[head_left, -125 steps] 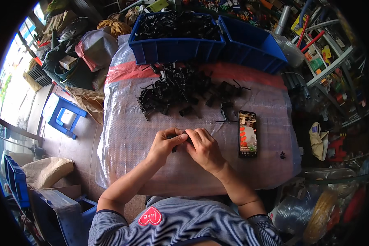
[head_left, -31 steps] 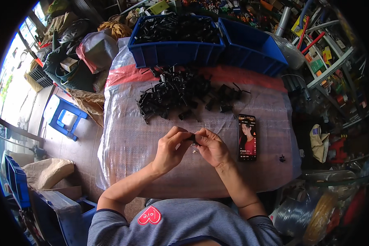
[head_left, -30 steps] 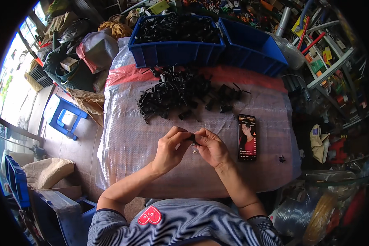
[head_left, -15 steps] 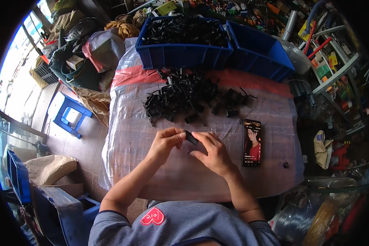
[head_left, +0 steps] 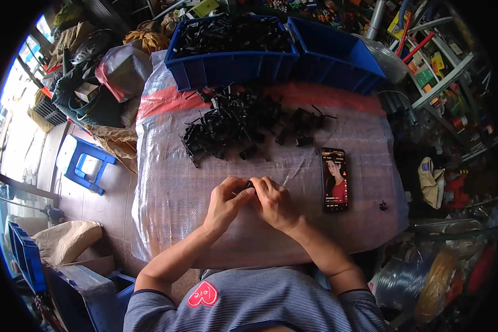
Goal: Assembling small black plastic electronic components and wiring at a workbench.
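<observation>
Both hands meet over the near middle of the covered table. Between their fingertips is a small black plastic part (head_left: pixel 250 185), mostly covered by the fingers, so its exact kind cannot be made out. My left hand (head_left: pixel 227 200) pinches it from the left with thumb and forefinger. From the right, my right hand (head_left: pixel 275 202) closes its fingers on the same part. Beyond the hands lies a loose heap of black plastic parts (head_left: pixel 232 119), some with thin stems sticking out. A few more black parts (head_left: pixel 303 135) lie at the heap's right side.
Behind the heap, a blue crate (head_left: pixel 232 65) holds many black parts; beside it stands another blue crate (head_left: pixel 337 63). A lit phone (head_left: pixel 335 180) lies right of my hands, with a small dark piece (head_left: pixel 383 206) farther right. A blue stool (head_left: pixel 87 164) stands on the floor at left.
My hands have drawn together around the black part, the right thumb and fingers closing in, so less of it shows. The whole view has shifted slightly.
</observation>
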The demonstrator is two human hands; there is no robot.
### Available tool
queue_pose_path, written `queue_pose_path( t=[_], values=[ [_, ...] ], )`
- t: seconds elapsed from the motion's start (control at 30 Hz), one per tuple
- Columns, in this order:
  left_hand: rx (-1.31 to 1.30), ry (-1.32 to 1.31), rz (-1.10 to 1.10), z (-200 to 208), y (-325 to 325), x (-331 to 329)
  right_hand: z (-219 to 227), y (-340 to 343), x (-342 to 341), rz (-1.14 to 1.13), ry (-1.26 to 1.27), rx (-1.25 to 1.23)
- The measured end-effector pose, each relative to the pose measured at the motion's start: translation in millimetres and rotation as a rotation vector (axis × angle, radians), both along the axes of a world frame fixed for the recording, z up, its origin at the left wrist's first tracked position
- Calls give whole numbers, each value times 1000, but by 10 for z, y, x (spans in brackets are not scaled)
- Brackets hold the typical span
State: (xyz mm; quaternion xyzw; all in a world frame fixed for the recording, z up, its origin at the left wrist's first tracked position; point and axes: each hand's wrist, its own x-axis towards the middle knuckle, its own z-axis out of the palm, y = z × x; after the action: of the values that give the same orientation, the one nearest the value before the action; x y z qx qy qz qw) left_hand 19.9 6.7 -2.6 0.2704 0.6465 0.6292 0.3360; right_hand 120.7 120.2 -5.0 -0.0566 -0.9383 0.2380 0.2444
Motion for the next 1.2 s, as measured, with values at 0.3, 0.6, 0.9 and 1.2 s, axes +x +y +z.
queue_pose_path(
  t=[0.3, 0.6, 0.9, 1.2],
  values=[
    [22, -41, 62, 26, -15, 16, 83, 1, -72, 45, -42, -48],
    [340, -217, 278, -12, -19, -401, 136, 144, -500, 10, 71, 51],
    [427, -596, 70, 3, -52, -453, 118, 306, -339, 83, 162, -66],
    [107, 424, -145, 220, -39, -179, 184, 266, -105, 142, -103, -1240]
  ],
)
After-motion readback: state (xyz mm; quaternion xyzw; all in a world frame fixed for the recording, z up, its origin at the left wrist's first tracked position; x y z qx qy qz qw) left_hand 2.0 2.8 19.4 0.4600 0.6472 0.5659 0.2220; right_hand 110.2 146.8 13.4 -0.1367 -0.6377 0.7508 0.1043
